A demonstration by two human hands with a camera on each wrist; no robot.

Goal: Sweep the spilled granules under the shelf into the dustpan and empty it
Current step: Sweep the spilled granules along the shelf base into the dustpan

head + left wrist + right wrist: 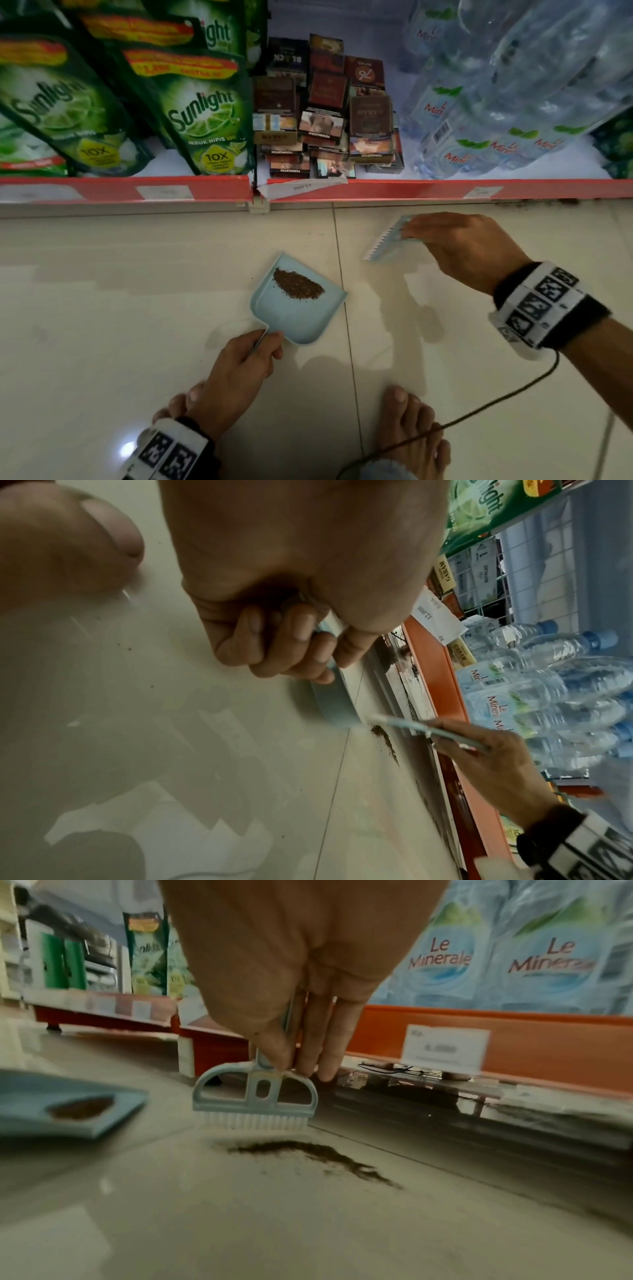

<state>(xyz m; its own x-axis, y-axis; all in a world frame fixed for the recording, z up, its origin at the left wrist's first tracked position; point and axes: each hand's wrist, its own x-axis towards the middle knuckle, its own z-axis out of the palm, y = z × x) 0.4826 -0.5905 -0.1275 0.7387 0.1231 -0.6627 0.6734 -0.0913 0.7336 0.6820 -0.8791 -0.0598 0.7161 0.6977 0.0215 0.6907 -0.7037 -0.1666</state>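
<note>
A light-blue dustpan lies on the tiled floor with a brown pile of granules in it. My left hand grips its handle from the near side; its fingers curl round the handle. My right hand pinches a small blue brush with white bristles, right of the pan. In the right wrist view the brush hangs just above a streak of loose granules on the floor, with the dustpan to its left. More granules lie along the shelf base.
A red-edged bottom shelf runs across the far side, stocked with green soap pouches, small boxes and water bottles. My bare feet stand close behind the hands, and a black cable trails from my right wrist.
</note>
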